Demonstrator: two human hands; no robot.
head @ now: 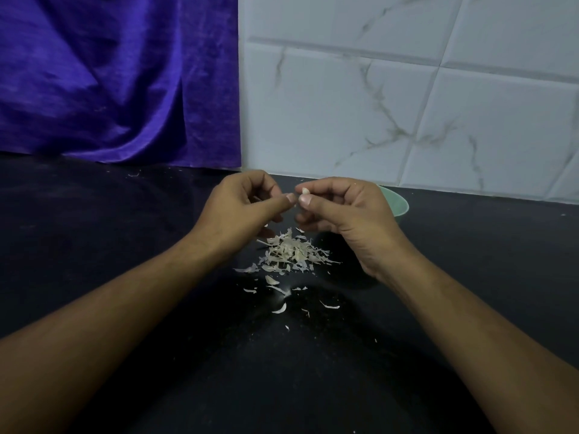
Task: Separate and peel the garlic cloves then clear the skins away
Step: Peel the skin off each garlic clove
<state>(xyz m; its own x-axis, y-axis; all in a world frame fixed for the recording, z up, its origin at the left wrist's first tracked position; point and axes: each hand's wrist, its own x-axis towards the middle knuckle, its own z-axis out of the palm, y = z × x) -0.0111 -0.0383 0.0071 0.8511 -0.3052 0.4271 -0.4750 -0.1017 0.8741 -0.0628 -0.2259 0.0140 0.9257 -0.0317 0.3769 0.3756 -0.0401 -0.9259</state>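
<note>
Head view: a garlic clove (305,191) is pinched between the thumb and forefinger of the right hand (347,214), held in the air a little above mid-frame over the black countertop (109,245). The left hand (241,208) is at the clove's 9 o'clock, its fingers curled inward and its thumb tip right up against the right thumb. Whether it nips a shred of skin or nothing at all cannot be told. At 6 o'clock from the clove, on the counter between the two wrists, lies a heap of pale garlic skins (291,252). Looser flakes (279,308) are scattered beyond it toward the viewer, apart from one another. A green bowl (398,205) stands at the clove's 3 o'clock, mostly hidden behind the right hand, so only part of its rim and wall shows. The left forearm (109,308) runs in from 7 o'clock and the right forearm (470,324) from 5 o'clock. Farther out, a purple cloth (119,79) hangs at 10 o'clock down to the counter's back edge, and white wall tiles (407,104) — grey-veined — fill 1 to 3 o'clock.
</note>
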